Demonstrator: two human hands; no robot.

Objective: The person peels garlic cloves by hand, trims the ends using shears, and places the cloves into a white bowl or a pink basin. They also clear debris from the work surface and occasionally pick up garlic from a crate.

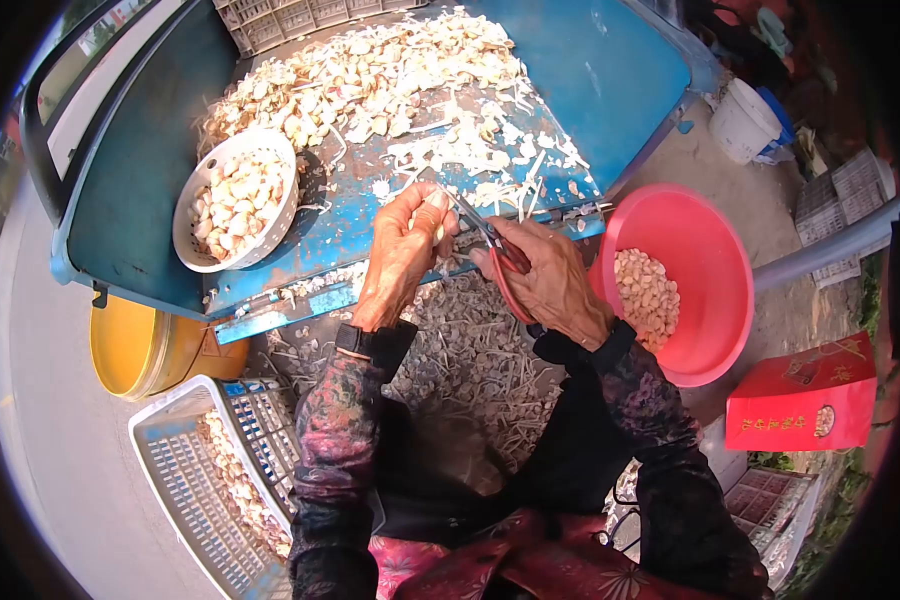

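Note:
My right hand (550, 275) is wrapped round the red handles of a pair of scissors (510, 257). Their metal blades point up and left, toward my other hand. With pinched fingers, my left hand (407, 245) grips a small pale garlic piece (436, 202), mostly covered by the fingers and right at the blade tips. Both hands are over the front edge of a blue cart bed (370, 183). A heap of garlic (370, 80) with loose stems is spread on it. Left of my hands, a white colander (285, 160) of garlic cloves stands tilted on the bed.
A pink basin (715, 290) with cloves stands at right, near a red box (800, 395) and a white bucket (742, 120). At lower left are a yellow bucket (120, 345) and a plastic basket (175, 490) holding garlic. Stems and skins (470, 350) litter the ground below.

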